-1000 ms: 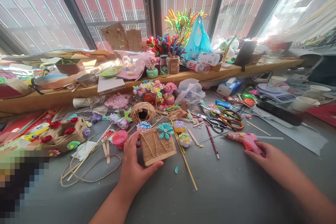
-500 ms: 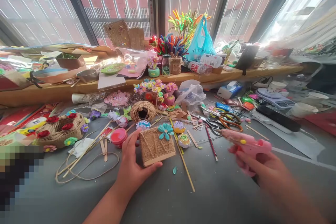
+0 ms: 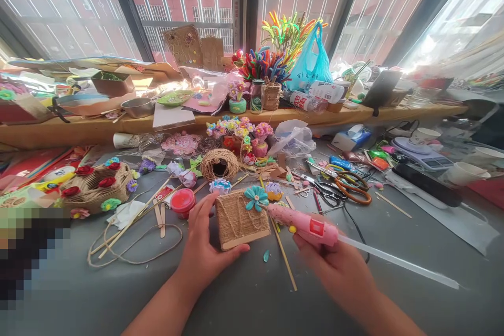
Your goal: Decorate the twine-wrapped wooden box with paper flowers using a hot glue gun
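Note:
My left hand [image 3: 207, 249] grips a small twine-wrapped box [image 3: 240, 223] by its left side and lower edge, thumb along the pale wooden strip at the bottom. A teal flower [image 3: 256, 198] sits at the box's upper right corner. In my right hand [image 3: 334, 268] is a pink hot glue gun [image 3: 311, 224], a long clear glue stick [image 3: 401, 261] jutting from its back. Its nozzle points left, right beside the flower; whether they touch I cannot tell. Behind the box lie a blue-and-white flower [image 3: 220, 186] and a purple-and-yellow flower [image 3: 274, 190].
A twine roll [image 3: 219, 164] and a red-lidded tub [image 3: 182, 202] stand behind my left hand. Scissors [image 3: 331, 194] lie beyond the glue gun, whose black cord [image 3: 356, 226] runs nearby. A thin bamboo stick [image 3: 287, 260] and a teal petal [image 3: 266, 255] rest in front.
My right hand has brought the glue gun leftward to the teal flower, and its glue stick now shows. My left hand still holds the box. The whole view has shifted slightly.

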`<action>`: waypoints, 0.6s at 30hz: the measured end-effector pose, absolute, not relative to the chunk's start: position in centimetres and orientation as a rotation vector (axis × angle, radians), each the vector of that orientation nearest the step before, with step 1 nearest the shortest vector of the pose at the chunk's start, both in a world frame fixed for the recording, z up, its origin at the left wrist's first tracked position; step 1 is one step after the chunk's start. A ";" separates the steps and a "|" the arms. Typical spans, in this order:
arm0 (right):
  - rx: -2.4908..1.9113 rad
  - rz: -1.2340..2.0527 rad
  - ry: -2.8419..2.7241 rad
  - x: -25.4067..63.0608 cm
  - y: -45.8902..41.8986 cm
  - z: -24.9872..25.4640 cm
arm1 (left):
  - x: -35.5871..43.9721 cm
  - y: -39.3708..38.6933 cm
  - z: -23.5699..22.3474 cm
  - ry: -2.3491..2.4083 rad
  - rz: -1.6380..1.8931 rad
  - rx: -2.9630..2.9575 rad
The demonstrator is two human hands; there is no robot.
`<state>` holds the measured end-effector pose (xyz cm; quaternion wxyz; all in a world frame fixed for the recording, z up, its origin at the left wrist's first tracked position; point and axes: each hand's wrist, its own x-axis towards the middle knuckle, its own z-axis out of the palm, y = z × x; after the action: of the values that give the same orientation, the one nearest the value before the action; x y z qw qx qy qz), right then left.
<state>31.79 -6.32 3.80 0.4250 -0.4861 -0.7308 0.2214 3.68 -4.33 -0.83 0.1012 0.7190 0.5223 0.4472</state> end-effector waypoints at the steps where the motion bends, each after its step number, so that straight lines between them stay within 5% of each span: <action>1: -1.209 0.524 -1.841 31.7 -6.3 3.8 | 3.7 -4.3 -0.8 1.539 1.322 2.123; 18: -1.211 0.497 -1.815 31.0 -6.5 2.4 | 3.8 -4.4 -0.8 1.538 1.311 2.092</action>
<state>30.99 -6.48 2.40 0.4369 -0.4868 -0.7296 0.1996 3.79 -4.42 -0.76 0.1163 0.7143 0.5251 0.4478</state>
